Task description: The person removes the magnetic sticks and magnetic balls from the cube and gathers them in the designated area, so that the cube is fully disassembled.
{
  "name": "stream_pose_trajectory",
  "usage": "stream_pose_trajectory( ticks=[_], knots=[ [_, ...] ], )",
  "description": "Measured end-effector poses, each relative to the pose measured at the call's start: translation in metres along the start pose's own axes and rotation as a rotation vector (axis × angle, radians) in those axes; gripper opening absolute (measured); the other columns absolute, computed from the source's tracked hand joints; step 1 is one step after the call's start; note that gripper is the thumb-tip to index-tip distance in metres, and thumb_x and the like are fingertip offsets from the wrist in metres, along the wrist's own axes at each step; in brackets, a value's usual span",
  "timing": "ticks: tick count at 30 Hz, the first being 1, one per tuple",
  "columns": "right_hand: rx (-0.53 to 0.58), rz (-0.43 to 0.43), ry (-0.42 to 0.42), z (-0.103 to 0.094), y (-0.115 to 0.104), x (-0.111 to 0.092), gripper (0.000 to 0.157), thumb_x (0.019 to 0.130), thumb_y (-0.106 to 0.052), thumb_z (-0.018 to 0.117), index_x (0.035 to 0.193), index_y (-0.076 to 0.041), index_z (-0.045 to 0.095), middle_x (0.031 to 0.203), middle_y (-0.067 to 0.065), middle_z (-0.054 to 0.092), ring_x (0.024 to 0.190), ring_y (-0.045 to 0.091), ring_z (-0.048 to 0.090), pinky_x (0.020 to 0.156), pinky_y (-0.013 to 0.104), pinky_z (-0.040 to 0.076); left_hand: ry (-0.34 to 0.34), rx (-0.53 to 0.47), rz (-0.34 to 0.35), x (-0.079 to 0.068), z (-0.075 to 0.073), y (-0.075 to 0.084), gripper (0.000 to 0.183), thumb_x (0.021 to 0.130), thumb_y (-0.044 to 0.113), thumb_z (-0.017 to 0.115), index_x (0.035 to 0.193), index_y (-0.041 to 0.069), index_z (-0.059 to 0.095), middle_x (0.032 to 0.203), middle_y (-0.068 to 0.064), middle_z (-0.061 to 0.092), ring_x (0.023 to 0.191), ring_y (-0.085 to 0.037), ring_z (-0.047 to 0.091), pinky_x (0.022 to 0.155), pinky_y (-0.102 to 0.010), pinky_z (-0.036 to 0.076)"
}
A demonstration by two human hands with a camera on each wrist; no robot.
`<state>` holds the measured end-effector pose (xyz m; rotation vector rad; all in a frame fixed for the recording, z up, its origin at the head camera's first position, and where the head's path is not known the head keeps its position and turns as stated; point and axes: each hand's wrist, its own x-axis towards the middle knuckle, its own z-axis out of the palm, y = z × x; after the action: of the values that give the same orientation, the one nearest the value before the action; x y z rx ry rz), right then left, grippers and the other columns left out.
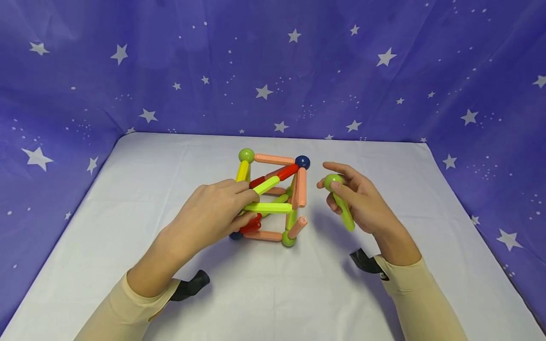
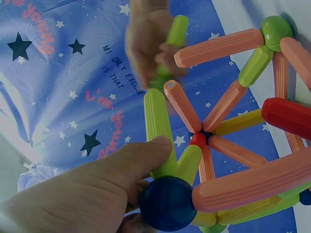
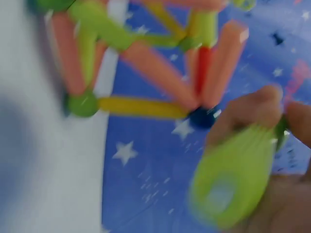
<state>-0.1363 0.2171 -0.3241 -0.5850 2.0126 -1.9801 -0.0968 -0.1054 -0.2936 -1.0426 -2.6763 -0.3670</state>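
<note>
While aloft, green ball (image 1: 332, 179) between right fingers (image 1: 343, 169)

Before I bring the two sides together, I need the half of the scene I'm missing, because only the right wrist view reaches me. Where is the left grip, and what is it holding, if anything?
Observer: In the left wrist view, the left grip pinches a yellow-green ridged rod right beside a glossy dark blue ball.
Operator: Good. My picture is smeared, so I can't judge contact: does the right grip, or the light green ridged rod it carries, touch the open frame of coloured rods and balls?
Observer: No. In the head view, a strip of white cloth shows between them.
</note>
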Motion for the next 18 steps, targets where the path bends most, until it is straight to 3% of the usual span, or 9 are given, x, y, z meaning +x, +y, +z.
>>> stream_pose_trajectory(
  ticks=[3, 6, 11, 18],
  knots=[
    [-0.163, 0.16, 0.136, -0.009, 0.014, 0.009, 0.044, 0.097, -0.01, 0.06, 0.133, -0.004, 0.036, 0.114, 0.018, 0.059, 0.066, 0.021, 0.054, 0.056, 0.026, 0.046, 0.006, 0.0, 0.004, 0.0, 0.0, -0.001, 0.021, 0.08, 0.026, 0.081, 0.095, 0.019, 0.068, 0.082, 0.009, 0.056, 0.071, -0.009, 0.047, 0.054, -0.023, 0.043],
    [-0.365, 0.247, 0.2, -0.019, 0.027, 0.018, 0.044, 0.094, -0.011, 0.064, 0.129, -0.001, 0.04, 0.114, 0.017, 0.055, 0.069, 0.022, 0.057, 0.058, 0.028, 0.047, 0.01, -0.003, 0.008, 0.0, 0.0, -0.001, 0.021, 0.081, 0.027, 0.081, 0.095, 0.019, 0.067, 0.082, 0.009, 0.055, 0.072, -0.009, 0.047, 0.054, -0.023, 0.043],
    [-0.729, 0.257, 0.246, -0.032, 0.044, 0.039, 0.05, 0.093, -0.019, 0.065, 0.136, -0.004, 0.045, 0.118, 0.016, 0.053, 0.075, 0.023, 0.064, 0.064, 0.034, 0.051, 0.011, -0.002, 0.007, 0.0, -0.001, -0.002, 0.021, 0.081, 0.027, 0.08, 0.095, 0.019, 0.068, 0.083, 0.009, 0.055, 0.072, -0.01, 0.047, 0.056, -0.023, 0.044],
    [-0.93, 0.235, 0.269, -0.045, 0.063, 0.069, 0.043, 0.096, -0.028, 0.062, 0.125, 0.001, 0.05, 0.11, 0.017, 0.061, 0.088, 0.027, 0.061, 0.078, 0.043, 0.048, 0.002, 0.006, 0.01, 0.0, -0.002, -0.001, 0.023, 0.08, 0.029, 0.081, 0.095, 0.018, 0.068, 0.083, 0.009, 0.057, 0.072, -0.01, 0.048, 0.057, -0.023, 0.045]
  ],
)
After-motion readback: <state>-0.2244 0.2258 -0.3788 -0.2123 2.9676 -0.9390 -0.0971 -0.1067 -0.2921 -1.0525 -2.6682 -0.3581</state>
